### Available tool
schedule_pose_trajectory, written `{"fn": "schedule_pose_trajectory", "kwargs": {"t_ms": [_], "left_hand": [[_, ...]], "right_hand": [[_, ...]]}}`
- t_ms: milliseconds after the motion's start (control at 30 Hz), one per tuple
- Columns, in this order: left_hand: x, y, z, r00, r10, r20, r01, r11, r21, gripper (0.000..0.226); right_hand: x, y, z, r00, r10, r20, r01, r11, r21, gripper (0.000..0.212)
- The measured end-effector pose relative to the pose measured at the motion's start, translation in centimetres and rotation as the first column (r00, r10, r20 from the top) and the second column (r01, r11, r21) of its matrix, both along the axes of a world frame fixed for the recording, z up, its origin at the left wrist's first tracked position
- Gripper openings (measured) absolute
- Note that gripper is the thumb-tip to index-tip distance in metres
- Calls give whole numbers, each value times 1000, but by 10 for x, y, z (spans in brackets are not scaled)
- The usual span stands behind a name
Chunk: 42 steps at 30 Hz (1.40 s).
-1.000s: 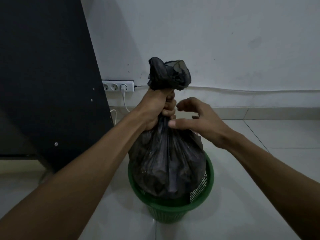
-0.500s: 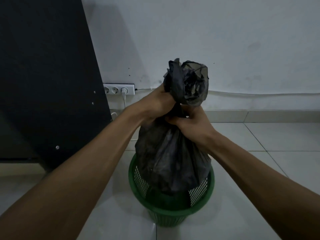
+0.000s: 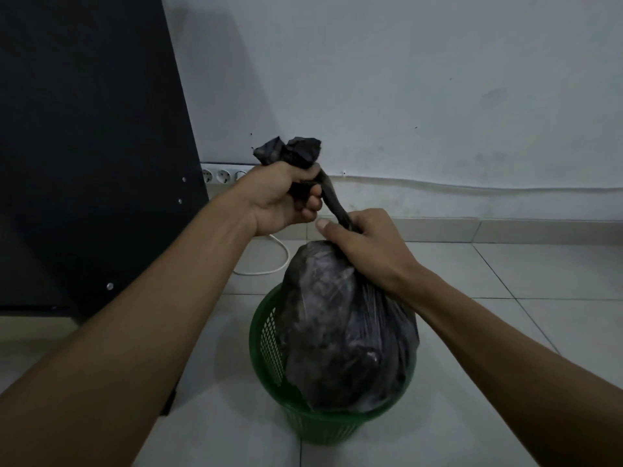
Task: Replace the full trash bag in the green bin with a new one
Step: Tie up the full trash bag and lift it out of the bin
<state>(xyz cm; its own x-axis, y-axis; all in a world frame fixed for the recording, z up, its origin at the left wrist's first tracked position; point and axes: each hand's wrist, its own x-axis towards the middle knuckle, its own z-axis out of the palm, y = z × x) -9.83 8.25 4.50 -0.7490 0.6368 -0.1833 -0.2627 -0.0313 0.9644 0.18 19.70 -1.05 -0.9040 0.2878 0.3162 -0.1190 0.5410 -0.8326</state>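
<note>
Both forearms reached in from the near edge, L from lower left, R from lower right. Green bin [image 3: 332,429] stood on pale floor tiles [image 3: 505,332], mesh wall showing on its L side. Full black trash bag [image 3: 344,332] sat in the bin, bulging well above the rim and leaning toward the R side; bottom of bag hidden by bin wall. Right hand [image 3: 367,246] gripped the bag at its neck, just on top of the bulge, fingers curled round the plastic, thumb lying across toward the L. From there the neck ran as a tight twisted rope up and L to the left hand [image 3: 281,197], which was fisted round the upper part, w/ the loose crumpled bag top sticking out above the fist. L hand sat higher and farther than R. Dark panel [image 3: 87,146] of some furniture filled the L side, screw heads visible, its lower corner close to the bin. Behind the bag, a white cable [image 3: 269,269] looped on the floor. Farther back, a socket strip [image 3: 222,175] on the wall [image 3: 438,96], partly blocked by L hand. A thin cable line ran along the wall above the skirting.
</note>
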Motion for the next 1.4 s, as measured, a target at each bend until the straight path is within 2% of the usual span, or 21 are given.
{"fn": "schedule_pose_trajectory", "kwargs": {"t_ms": [133,233,300,333,400,433,467,500,533,567,600,667,733,833,900,1067,1167,1267,1333,1400], "left_hand": [[0,-5,6,969,65,238,-104,983,154,19],[1,-8,5,919,44,392,-170,940,294,18],[3,-6,2,945,31,326,-132,947,293,22],[3,-3,-1,970,64,235,-126,958,256,26],[4,-3,-3,986,155,-68,-145,980,135,54],[4,-5,-3,935,200,-293,-191,980,57,71],[5,-9,0,803,208,-558,-251,968,1,81],[7,-13,3,596,138,-791,-273,961,-38,86],[10,-16,6,385,15,-923,-247,965,-88,91],[14,-17,8,238,-132,-962,-198,963,-181,94],[20,-15,9,162,-279,-947,-151,941,-303,96],[28,-6,4,82,-454,-887,-126,878,-461,92],[33,1,-1,100,-473,-875,-148,863,-484,73],[24,0,-5,154,-442,-884,-146,875,-462,32],[17,-4,-2,252,-439,-863,-132,867,-480,17],[11,-12,8,503,-452,-737,7,855,-519,28],[6,-19,7,655,-402,-640,103,886,-452,31],[0,-24,2,797,-307,-520,165,939,-302,34],[-2,-24,0,851,-262,-455,186,961,-204,36],[-4,-22,-3,862,-224,-456,173,973,-151,34]], "right_hand": [[-1,-2,-2,1000,-20,-7,20,998,62,47],[2,-2,-4,1000,19,-20,-17,993,116,48],[2,-1,-4,1000,26,-6,-25,990,135,48],[2,0,-3,1000,21,6,-22,990,139,48],[2,4,0,1000,6,14,-8,990,139,48],[2,7,2,1000,-4,14,2,991,135,48],[3,11,4,1000,-14,14,12,992,127,47],[4,14,6,1000,-17,18,15,994,111,47],[4,19,7,1000,-9,29,6,996,89,47],[5,22,8,999,8,48,-11,998,67,48],[5,25,9,997,32,65,-35,998,49,50],[6,26,10,991,108,85,-110,994,20,54],[8,26,12,980,180,89,-182,983,14,57],[13,26,16,975,206,78,-207,978,4,49],[15,26,19,974,208,91,-211,977,28,44],[15,26,18,974,226,26,-227,972,60,42],[12,25,13,973,217,-82,-210,974,82,12],[13,19,17,958,219,-184,-210,975,70,27],[11,16,22,948,239,-212,-207,965,161,19],[9,13,26,948,244,-206,-205,960,193,19]]}}
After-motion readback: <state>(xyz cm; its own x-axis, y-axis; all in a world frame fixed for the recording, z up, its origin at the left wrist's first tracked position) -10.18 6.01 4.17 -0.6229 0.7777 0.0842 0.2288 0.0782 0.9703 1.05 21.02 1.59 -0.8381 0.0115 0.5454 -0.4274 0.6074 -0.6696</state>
